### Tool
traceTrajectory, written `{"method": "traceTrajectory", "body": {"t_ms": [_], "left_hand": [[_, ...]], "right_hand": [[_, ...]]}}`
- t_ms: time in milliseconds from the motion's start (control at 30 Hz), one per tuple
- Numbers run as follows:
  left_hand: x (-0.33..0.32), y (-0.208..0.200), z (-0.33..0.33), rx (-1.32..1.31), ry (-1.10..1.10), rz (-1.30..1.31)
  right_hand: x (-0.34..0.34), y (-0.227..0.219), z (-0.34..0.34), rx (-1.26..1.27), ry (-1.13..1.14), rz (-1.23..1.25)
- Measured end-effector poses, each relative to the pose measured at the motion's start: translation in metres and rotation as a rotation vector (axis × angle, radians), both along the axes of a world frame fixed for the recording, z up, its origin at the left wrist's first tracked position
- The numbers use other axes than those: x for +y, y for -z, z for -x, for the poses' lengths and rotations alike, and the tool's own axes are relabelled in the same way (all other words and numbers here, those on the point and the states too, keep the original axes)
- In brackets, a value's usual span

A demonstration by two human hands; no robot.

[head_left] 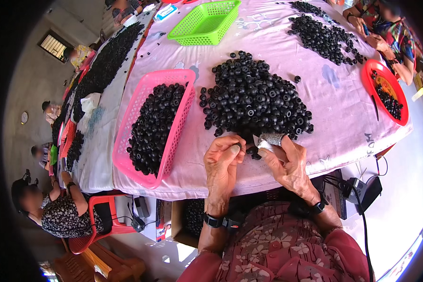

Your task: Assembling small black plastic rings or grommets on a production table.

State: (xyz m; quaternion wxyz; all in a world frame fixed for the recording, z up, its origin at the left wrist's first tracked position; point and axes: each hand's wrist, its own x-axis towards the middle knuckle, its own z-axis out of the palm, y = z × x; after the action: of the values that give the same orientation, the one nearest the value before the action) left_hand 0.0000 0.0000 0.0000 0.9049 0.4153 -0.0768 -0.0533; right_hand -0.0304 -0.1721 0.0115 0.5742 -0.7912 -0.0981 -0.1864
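My left hand [220, 162] is closed in a pinch at the table's near edge, its thumb and forefinger on a small black rubber part [238, 145]. Just to the right, my right hand [291, 164] grips a small blade [255, 140] whose back end is white, apparently wrapped. Grey speckled material [271, 137] covers part of the right forefinger. The blade's tip points toward the left fingers, a short gap apart. Right beyond both hands spreads a heap of round black parts [254, 96] with holes through them; a few lie between the hands.
Left of the heap, a pink basket [177, 136] holds many black parts. A green basket [204, 26] stands farther back. At the right are a red basin [402, 117] and another heap [319, 40], near a person working. More people sit along a second table at left.
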Motion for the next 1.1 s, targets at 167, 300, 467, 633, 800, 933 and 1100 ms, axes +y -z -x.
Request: {"method": "traceTrajectory", "body": {"t_ms": [167,300,467,633,800,933,1100], "left_hand": [[-0.002,-0.006,0.002,0.088,-0.082,-0.056],[0.002,-0.002,0.001,0.072,-0.045,-0.019],[0.003,-0.004,-0.001,0.077,0.024,0.046],[0.0,-0.005,-0.002,0.062,0.037,0.037],[0.002,-0.001,-0.002,0.05,0.037,0.047],[0.002,0.003,-0.002,0.028,0.062,0.048],[-0.002,0.001,-0.002,0.03,0.04,-0.008]], "right_hand": [[0.003,-0.005,-0.001,-0.048,0.021,0.041],[0.0,-0.001,0.001,-0.012,0.01,0.126],[0.0,0.0,0.002,0.008,0.011,0.124],[0.003,-0.008,0.001,-0.034,-0.011,0.079],[0.002,-0.006,0.001,-0.063,-0.033,0.066],[0.001,-0.003,0.001,-0.064,-0.048,0.078],[0.0,-0.003,0.002,-0.054,-0.073,0.089]]}}
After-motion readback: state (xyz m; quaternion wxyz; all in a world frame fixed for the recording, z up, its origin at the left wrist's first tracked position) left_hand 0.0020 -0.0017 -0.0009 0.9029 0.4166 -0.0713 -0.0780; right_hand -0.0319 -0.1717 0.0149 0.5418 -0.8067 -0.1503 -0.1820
